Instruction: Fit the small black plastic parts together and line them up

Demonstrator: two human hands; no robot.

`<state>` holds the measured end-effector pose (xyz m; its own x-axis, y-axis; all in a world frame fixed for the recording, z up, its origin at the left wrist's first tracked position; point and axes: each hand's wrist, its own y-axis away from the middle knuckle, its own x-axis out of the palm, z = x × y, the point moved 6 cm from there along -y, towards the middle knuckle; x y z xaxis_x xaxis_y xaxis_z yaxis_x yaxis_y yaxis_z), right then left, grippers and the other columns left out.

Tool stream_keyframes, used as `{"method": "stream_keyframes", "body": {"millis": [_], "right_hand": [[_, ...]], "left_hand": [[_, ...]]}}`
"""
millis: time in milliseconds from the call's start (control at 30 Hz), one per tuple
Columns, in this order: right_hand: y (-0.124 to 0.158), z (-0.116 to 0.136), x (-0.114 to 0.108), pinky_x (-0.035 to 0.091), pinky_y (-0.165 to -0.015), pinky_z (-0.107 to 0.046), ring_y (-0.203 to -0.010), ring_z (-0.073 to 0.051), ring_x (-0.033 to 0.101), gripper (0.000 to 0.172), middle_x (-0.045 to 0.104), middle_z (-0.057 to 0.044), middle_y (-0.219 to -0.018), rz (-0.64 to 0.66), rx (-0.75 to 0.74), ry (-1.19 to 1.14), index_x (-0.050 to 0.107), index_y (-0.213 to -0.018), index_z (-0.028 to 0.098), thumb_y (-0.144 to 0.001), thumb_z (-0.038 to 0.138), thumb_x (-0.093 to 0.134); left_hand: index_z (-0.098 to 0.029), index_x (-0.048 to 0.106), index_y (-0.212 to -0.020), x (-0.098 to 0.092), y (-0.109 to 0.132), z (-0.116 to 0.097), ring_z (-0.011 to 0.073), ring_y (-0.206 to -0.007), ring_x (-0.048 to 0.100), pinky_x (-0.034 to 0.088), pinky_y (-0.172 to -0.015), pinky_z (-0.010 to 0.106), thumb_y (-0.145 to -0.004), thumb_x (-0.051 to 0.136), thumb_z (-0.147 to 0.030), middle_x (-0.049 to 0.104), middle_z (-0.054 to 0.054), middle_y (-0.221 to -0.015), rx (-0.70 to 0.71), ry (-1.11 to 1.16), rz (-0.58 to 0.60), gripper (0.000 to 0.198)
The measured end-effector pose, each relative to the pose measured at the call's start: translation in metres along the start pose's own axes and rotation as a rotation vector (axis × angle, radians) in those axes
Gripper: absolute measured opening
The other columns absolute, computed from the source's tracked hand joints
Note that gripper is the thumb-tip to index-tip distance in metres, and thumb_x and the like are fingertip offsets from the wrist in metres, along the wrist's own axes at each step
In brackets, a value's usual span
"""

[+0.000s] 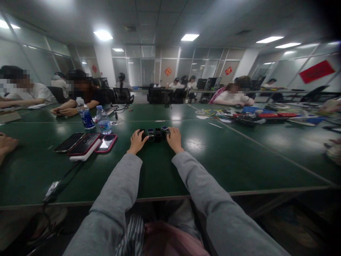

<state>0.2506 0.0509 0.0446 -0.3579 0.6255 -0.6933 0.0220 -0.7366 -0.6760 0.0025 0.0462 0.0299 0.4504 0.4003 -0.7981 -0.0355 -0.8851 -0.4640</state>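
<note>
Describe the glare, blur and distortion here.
Head view: glare whites out the ceiling light and brightens the green table beyond the right hand; clutter farther right looks smeared; edges stretch wide; the upper right corner falls black; small dark items lack fine detail.

"What's on the counter (157, 170)?"

"A short row of small, dark, blocky pieces. The left-hand one (142, 133) is partly hidden by the left fingers (139, 135)."

"And beside it?"

"A piece with a square, bluish-dark face (150, 131) edged in pale, turned upward. Next comes a plain black piece (158, 132), upright."

"The last?"

"Another square-faced piece (164, 128), tilted, its pale-edged face askew, right at the right fingers (171, 132). Finer details are too small to tell."
</note>
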Motion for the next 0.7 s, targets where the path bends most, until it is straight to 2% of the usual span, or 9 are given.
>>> {"method": "stream_keyframes", "body": {"millis": [100,200,300,400,467,533,600,700], "right_hand": [[0.001,-0.019,0.011,0.044,-0.094,-0.041,-0.117,-0.027,0.049,0.044,0.051,-0.014,-0.130,0.092,0.121,-0.113,0.048,-0.131,0.018,-0.088,0.027,0.052],[0.001,-0.024,0.017,0.048,-0.085,-0.037,-0.105,-0.024,0.057,0.038,0.057,-0.010,-0.120,0.145,0.175,-0.189,0.052,-0.123,0.020,-0.086,0.029,0.055],[0.000,-0.025,0.011,0.048,-0.082,-0.035,-0.100,-0.023,0.059,0.034,0.060,-0.009,-0.113,0.126,0.193,-0.205,0.054,-0.116,0.020,-0.083,0.030,0.059],[0.002,-0.032,-0.005,0.049,-0.083,-0.034,-0.098,-0.021,0.060,0.034,0.062,-0.008,-0.111,0.154,0.121,-0.242,0.054,-0.113,0.020,-0.081,0.030,0.061],[0.010,-0.048,-0.022,0.050,-0.084,-0.035,-0.095,-0.020,0.062,0.036,0.064,-0.007,-0.108,0.214,0.046,-0.282,0.055,-0.112,0.020,-0.079,0.032,0.063],[0.025,-0.076,-0.045,0.051,-0.083,-0.036,-0.090,-0.020,0.063,0.039,0.066,-0.006,-0.103,0.284,0.007,-0.325,0.057,-0.112,0.022,-0.076,0.036,0.065],[0.050,-0.117,-0.077,0.053,-0.082,-0.038,-0.086,-0.021,0.065,0.044,0.067,-0.006,-0.101,0.327,0.023,-0.356,0.059,-0.111,0.024,-0.072,0.043,0.068],[0.101,-0.196,-0.140,0.054,-0.082,-0.045,-0.088,-0.026,0.066,0.054,0.068,-0.011,-0.106,0.268,0.154,-0.363,0.062,-0.109,0.029,-0.065,0.058,0.072]], "left_hand": [[-0.023,0.045,-0.141,0.000,0.001,0.000,0.0303,-0.137,0.035,0.032,-0.111,0.050,-0.092,0.036,-0.063,0.035,0.013,-0.150,-0.002,0.010,0.012,0.064],[-0.023,0.046,-0.140,-0.001,0.002,-0.001,0.0300,-0.137,0.035,0.032,-0.111,0.049,-0.092,0.037,-0.062,0.036,0.013,-0.149,-0.007,0.011,0.016,0.063],[-0.024,0.046,-0.140,-0.002,0.002,-0.002,0.0301,-0.138,0.034,0.032,-0.111,0.049,-0.092,0.037,-0.062,0.035,0.012,-0.150,-0.016,0.014,0.023,0.062],[-0.023,0.045,-0.141,-0.003,0.002,-0.002,0.0298,-0.137,0.035,0.033,-0.110,0.049,-0.092,0.036,-0.063,0.035,0.013,-0.150,-0.033,0.027,0.020,0.063],[-0.023,0.045,-0.141,-0.004,0.002,-0.001,0.0294,-0.136,0.036,0.035,-0.109,0.048,-0.093,0.036,-0.063,0.036,0.013,-0.149,-0.047,0.037,0.009,0.063],[-0.022,0.045,-0.141,-0.003,0.001,0.000,0.0292,-0.135,0.037,0.035,-0.108,0.047,-0.093,0.035,-0.063,0.037,0.013,-0.148,-0.054,0.045,0.001,0.064],[-0.022,0.046,-0.140,-0.003,0.001,0.001,0.0295,-0.135,0.037,0.035,-0.108,0.048,-0.093,0.035,-0.063,0.037,0.014,-0.148,-0.056,0.047,-0.002,0.064],[-0.022,0.046,-0.140,-0.002,0.001,0.003,0.0300,-0.135,0.037,0.035,-0.109,0.049,-0.092,0.034,-0.064,0.037,0.013,-0.148,-0.055,0.050,0.008,0.064]]}}
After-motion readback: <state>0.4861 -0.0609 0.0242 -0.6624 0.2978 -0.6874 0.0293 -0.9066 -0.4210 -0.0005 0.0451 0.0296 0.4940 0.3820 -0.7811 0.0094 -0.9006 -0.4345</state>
